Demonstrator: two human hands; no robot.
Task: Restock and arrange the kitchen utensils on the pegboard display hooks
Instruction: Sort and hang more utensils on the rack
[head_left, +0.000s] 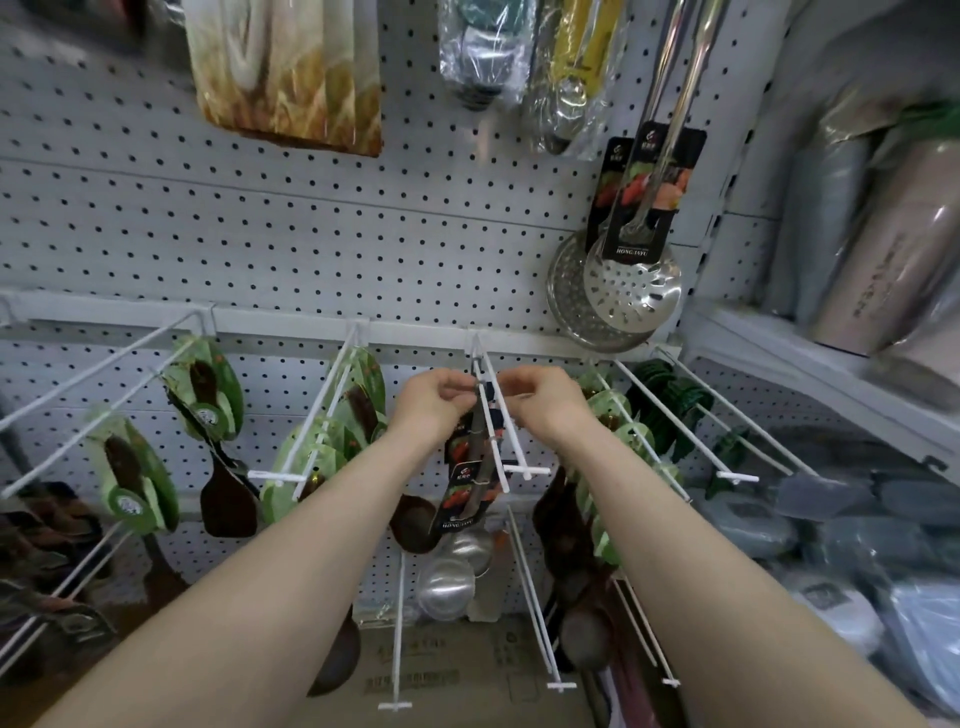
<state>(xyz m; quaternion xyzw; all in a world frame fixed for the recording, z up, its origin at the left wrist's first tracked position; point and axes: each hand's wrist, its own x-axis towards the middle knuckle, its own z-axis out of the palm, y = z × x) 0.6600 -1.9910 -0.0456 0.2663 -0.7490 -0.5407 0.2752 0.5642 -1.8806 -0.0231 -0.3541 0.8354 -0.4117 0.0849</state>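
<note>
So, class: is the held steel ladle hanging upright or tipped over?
Upright. The ladle hangs handle up and bowl down beside the middle hook. The left hand pinches its handle top.

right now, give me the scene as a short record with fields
left hand: pinches the handle top of the steel ladle
right hand: fingers curled at the centre hook, hold unclear
steel ladle: hangs down at centre hook, black card on handle
left hooks: wooden spatulas on green cards
upper right: perforated skimmers hang on pegboard
</note>
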